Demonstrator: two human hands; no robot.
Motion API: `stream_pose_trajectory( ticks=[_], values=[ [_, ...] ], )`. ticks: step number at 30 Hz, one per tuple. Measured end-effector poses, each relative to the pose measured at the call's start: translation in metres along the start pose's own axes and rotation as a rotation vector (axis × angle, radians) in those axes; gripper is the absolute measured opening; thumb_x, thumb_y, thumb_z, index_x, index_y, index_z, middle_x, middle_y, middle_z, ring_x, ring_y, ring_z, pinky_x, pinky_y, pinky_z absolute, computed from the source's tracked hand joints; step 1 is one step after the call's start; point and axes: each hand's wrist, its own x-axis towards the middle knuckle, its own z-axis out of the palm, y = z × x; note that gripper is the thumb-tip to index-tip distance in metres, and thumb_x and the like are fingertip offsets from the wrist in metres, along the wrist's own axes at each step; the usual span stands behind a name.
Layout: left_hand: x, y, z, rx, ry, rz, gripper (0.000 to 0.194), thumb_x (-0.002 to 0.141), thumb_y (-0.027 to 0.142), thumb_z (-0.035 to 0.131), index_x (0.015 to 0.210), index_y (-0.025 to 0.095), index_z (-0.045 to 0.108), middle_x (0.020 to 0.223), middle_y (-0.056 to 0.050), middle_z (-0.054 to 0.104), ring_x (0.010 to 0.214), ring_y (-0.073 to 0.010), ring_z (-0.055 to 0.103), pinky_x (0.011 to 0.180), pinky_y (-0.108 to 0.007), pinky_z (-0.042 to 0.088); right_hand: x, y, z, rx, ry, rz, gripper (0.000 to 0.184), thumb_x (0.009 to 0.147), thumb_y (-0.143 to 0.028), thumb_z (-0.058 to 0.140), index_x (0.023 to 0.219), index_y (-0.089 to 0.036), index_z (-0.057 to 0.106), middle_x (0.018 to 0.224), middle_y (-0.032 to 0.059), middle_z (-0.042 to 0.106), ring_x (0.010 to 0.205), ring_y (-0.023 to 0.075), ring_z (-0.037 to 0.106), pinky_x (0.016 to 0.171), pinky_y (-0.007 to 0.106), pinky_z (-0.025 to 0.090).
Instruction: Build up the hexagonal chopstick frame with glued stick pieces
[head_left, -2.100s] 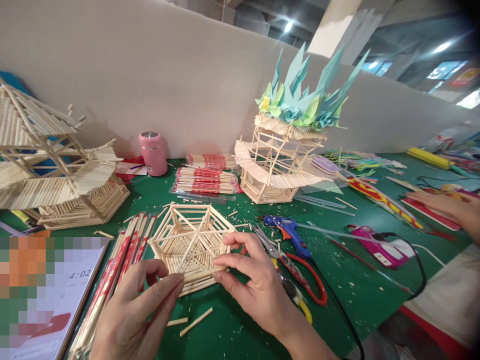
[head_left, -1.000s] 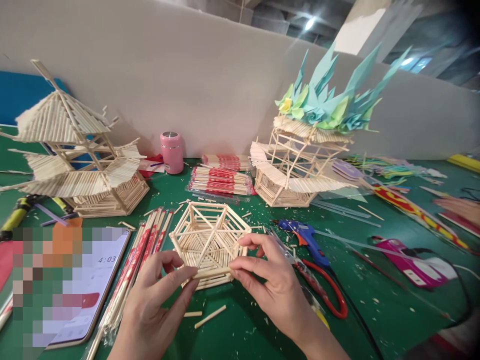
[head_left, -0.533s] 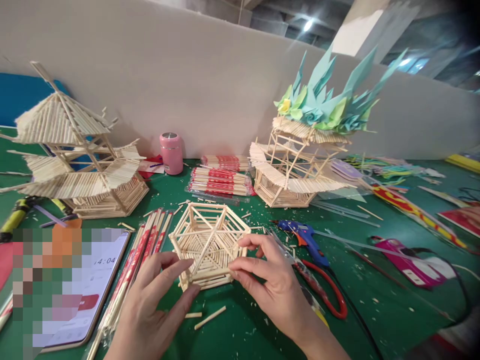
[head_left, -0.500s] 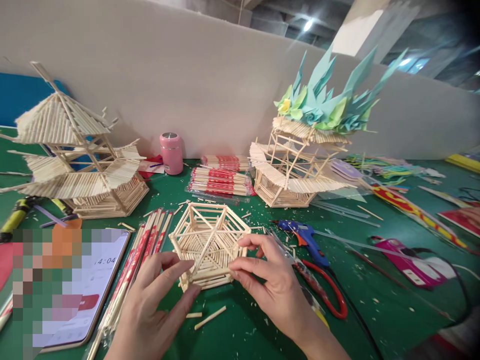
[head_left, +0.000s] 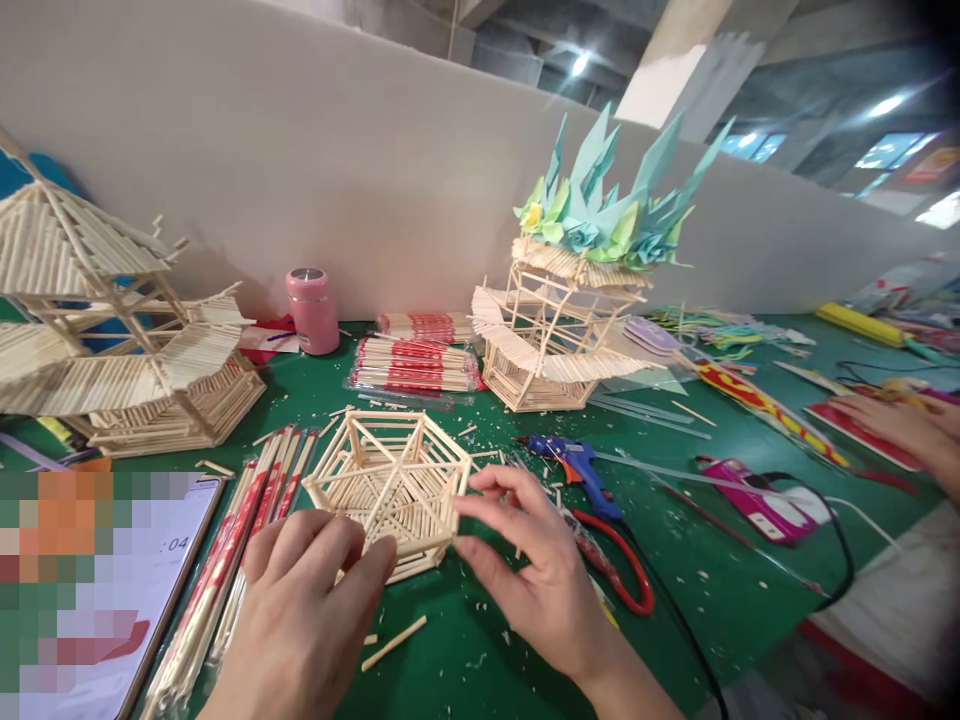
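A hexagonal frame of thin wooden sticks, with spokes across its top and a slatted base, sits on the green table before me. My left hand is closed at its near-left side, thumb and forefinger pinching a short wooden stick that lies along the near top edge. At the near-right corner, my right hand has its thumb and fingertips about the frame, close to the stick's far end. The left fingers hide part of the frame's near-left corner. A loose cut stick lies in front.
Stick pavilions stand at left and behind. A blue glue gun and red-handled tool lie right; bagged sticks and a phone lie left. Behind are a pink flask and another person's hand far right.
The view has swung right, so the table's things appear further left and another person's hand shows. My left hand has turned knuckles-up, and a stick now shows along the frame's near edge.
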Motion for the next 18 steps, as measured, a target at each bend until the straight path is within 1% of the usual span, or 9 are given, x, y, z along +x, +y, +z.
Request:
stream_pose_trajectory(
  ticks=[2,4,5,7,9,11,14,16,18],
  values=[
    [0.001,0.003,0.000,-0.011,0.009,-0.016,0.019,0.089,0.019,0.042,0.084,0.023,0.060,0.069,0.000,0.057,0.074,-0.0196,0.046,0.068,-0.033,0.032,-0.006,0.015,-0.012,-0.065,0.101,0.119,0.017,0.085,-0.026,0.053,0.099,-0.022,0.063,0.098,0.0064,0.058,0.089,0.0187,0.057,0.076,0.033,0.049],
    [0.002,0.004,-0.001,-0.021,0.013,-0.050,0.024,0.091,0.019,0.039,0.082,0.023,0.060,0.069,0.000,0.057,0.075,-0.0202,0.046,0.069,-0.034,0.032,-0.013,0.037,-0.029,-0.213,0.202,0.352,0.020,0.085,-0.035,0.048,0.095,-0.021,0.060,0.090,0.0063,0.061,0.077,0.0184,0.059,0.068,0.031,0.050],
    [0.002,0.003,-0.001,-0.026,0.008,-0.054,0.024,0.091,0.019,0.039,0.081,0.024,0.060,0.069,0.000,0.058,0.075,-0.0201,0.046,0.069,-0.034,0.032,-0.017,0.050,-0.038,-0.319,0.211,0.489,0.025,0.084,-0.039,0.047,0.098,-0.021,0.057,0.088,0.0062,0.062,0.077,0.0193,0.059,0.068,0.032,0.050],
    [0.003,0.000,-0.001,-0.035,-0.018,-0.023,0.020,0.089,0.019,0.042,0.083,0.024,0.060,0.069,0.000,0.058,0.074,-0.0192,0.046,0.069,-0.033,0.031,-0.024,0.076,-0.058,-0.413,0.238,0.589,0.032,0.079,-0.040,0.046,0.100,-0.017,0.054,0.093,0.0114,0.061,0.083,0.0247,0.058,0.071,0.038,0.049],
    [0.003,-0.004,-0.001,-0.038,-0.045,0.038,0.013,0.086,0.017,0.048,0.086,0.023,0.060,0.070,0.001,0.057,0.072,-0.0180,0.046,0.069,-0.033,0.031,-0.030,0.099,-0.073,-0.474,0.214,0.664,0.037,0.072,-0.040,0.049,0.098,-0.015,0.053,0.097,0.0165,0.060,0.085,0.0295,0.057,0.068,0.041,0.048],
    [0.002,-0.007,0.000,-0.045,-0.060,0.079,0.011,0.083,0.016,0.051,0.088,0.022,0.059,0.071,0.002,0.057,0.071,-0.0170,0.045,0.069,-0.032,0.030,-0.036,0.117,-0.083,-0.494,0.158,0.732,0.037,0.065,-0.041,0.052,0.092,-0.015,0.053,0.097,0.0182,0.060,0.081,0.0304,0.059,0.068,0.043,0.048],
    [0.002,-0.006,0.000,-0.080,-0.049,0.036,0.012,0.084,0.013,0.050,0.090,0.021,0.058,0.071,0.001,0.056,0.072,-0.0169,0.045,0.069,-0.033,0.031,-0.040,0.130,-0.087,-0.492,0.092,0.819,0.032,0.061,-0.041,0.053,0.083,-0.018,0.052,0.090,0.0161,0.063,0.077,0.0287,0.061,0.070,0.041,0.048],
    [0.001,-0.005,-0.001,-0.112,-0.027,-0.013,0.014,0.085,0.012,0.048,0.092,0.020,0.057,0.072,0.001,0.056,0.074,-0.0170,0.046,0.069,-0.032,0.032,-0.040,0.134,-0.086,-0.475,0.056,0.865,0.031,0.060,-0.042,0.054,0.081,-0.019,0.052,0.084,0.0130,0.064,0.072,0.0266,0.063,0.068,0.038,0.049],
    [-0.001,-0.007,-0.004,-0.143,0.001,-0.022,0.015,0.084,0.012,0.049,0.096,0.019,0.057,0.075,0.000,0.056,0.076,-0.0168,0.047,0.069,-0.032,0.035,-0.038,0.135,-0.084,-0.454,0.026,0.899,0.032,0.058,-0.044,0.057,0.080,-0.020,0.053,0.077,0.0097,0.066,0.066,0.0252,0.064,0.064,0.036,0.049]
  ],
)
